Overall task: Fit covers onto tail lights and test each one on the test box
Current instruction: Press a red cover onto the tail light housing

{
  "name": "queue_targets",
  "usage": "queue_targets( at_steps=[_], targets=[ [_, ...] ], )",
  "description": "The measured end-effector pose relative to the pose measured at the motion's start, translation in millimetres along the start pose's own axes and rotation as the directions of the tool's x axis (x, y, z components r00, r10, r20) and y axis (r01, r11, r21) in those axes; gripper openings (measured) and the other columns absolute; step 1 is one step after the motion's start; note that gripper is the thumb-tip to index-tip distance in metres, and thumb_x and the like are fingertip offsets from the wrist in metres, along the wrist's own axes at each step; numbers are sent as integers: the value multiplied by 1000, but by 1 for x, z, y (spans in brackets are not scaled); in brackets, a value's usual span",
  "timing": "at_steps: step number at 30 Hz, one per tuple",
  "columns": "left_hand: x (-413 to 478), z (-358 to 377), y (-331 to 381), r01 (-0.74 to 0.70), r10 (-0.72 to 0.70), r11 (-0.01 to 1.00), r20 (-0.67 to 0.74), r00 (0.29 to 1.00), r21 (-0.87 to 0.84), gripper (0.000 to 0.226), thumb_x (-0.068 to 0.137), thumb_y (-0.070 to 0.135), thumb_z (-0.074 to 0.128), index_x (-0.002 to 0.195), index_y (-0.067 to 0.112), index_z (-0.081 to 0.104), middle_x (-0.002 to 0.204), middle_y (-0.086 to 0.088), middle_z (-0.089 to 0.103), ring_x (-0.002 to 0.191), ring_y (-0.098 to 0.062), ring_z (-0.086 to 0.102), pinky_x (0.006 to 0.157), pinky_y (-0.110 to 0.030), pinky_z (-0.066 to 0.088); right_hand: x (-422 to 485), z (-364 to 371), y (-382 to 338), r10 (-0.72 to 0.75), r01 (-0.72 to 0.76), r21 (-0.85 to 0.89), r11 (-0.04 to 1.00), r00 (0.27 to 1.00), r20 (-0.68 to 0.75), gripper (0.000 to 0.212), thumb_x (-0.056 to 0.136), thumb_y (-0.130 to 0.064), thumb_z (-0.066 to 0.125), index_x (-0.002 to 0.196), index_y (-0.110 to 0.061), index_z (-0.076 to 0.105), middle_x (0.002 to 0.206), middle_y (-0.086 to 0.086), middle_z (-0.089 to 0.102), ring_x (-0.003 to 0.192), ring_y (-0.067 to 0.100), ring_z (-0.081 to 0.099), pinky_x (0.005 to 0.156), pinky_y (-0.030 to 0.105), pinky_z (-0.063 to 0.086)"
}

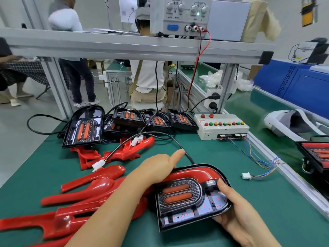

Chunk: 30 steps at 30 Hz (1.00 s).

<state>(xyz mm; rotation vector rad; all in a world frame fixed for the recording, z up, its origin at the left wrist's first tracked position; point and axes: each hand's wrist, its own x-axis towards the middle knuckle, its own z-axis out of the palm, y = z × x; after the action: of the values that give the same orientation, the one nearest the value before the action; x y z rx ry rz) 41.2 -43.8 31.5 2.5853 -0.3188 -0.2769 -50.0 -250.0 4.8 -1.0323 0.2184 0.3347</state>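
Red cover (pixel 193 172) lay along the tail light (pixel 204 209), well short of the test box (pixel 229 130), right hand (pixel 236 209) gripping the light's end, left hand (pixel 158 168) atop, fingers hidden.

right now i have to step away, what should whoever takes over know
Left hand rests on the red cover at its left end, thumb out; fingers hidden.
Right hand grips the tail light by its lower right rim, thumb on top.
Cover sits along the upper edge only; lower LED strip bare: not fully fitted.
Its plug lies apart from the lead plug of the test box: untested.
Left: seat, test, then the bare tail lights at the back, using the loose covers.
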Motion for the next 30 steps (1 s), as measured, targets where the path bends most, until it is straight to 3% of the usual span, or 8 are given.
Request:
queue_targets(
  at_steps=[3,5,11,14,16,22,25,30],
  targets=[
    [-2,5,-1,-46,55,993,-75,996,111,42,103,41,20,122,30,56,91,-9,61,93,-31,56,83,-40,43,1,1,1,-3,3,12,1000,1000,-1,31,76,-33,63,92,-11,79,103,17,73,82,30,73,54,34,58],
    [-1,9,1,-57,69,996,-178,982,73,35,103,32,22,133,31,39,68,-1,40,75,-29,46,68,-37,37,1,1,1,-16,16,17,1000,1000,3,32,77,-32,62,93,-10,78,105,18,72,85,32,73,56,35,58],
    [-2,9,4,-48,56,998,-217,975,42,39,102,29,24,139,34,31,71,0,41,79,-27,45,70,-38,39,0,0,3,-57,58,26,998,998,-4,32,77,-31,62,96,-10,76,106,18,72,84,30,73,55,34,58],
    [-11,-6,5,-24,16,997,-102,995,-76,49,99,49,25,110,22,64,99,-2,66,95,-22,59,89,-39,45,0,2,4,-48,48,16,999,999,-15,39,75,-32,63,105,-9,72,107,17,72,85,29,73,55,34,58],
    [-23,-23,-3,0,-21,987,-128,992,-159,49,96,55,32,88,21,68,96,3,68,94,-18,61,91,-37,45,0,2,4,-29,30,12,999,999,-28,44,75,-33,64,111,-9,69,108,16,72,87,29,73,59,36,59],
    [-97,-62,-38,172,-151,968,-125,981,181,36,75,60,62,67,25,57,69,9,59,68,-3,54,62,-26,42,1,0,4,21,-20,12,1000,997,-75,54,74,-37,66,118,-7,66,111,15,71,95,31,69,74,42,59],
    [-129,-46,-33,241,-235,880,-64,970,410,53,60,74,58,80,25,60,85,9,62,85,-10,58,69,-29,43,-1,0,4,35,-33,39,999,997,-69,54,73,-41,65,115,-7,67,110,15,71,91,30,71,70,41,61],
    [-138,-21,-34,234,-241,708,-83,967,666,58,68,71,58,106,28,55,111,8,51,109,-16,45,74,-32,23,-5,3,4,49,-44,70,997,997,-66,55,76,-47,62,115,-9,67,111,16,71,91,30,72,65,40,60]
  ],
)
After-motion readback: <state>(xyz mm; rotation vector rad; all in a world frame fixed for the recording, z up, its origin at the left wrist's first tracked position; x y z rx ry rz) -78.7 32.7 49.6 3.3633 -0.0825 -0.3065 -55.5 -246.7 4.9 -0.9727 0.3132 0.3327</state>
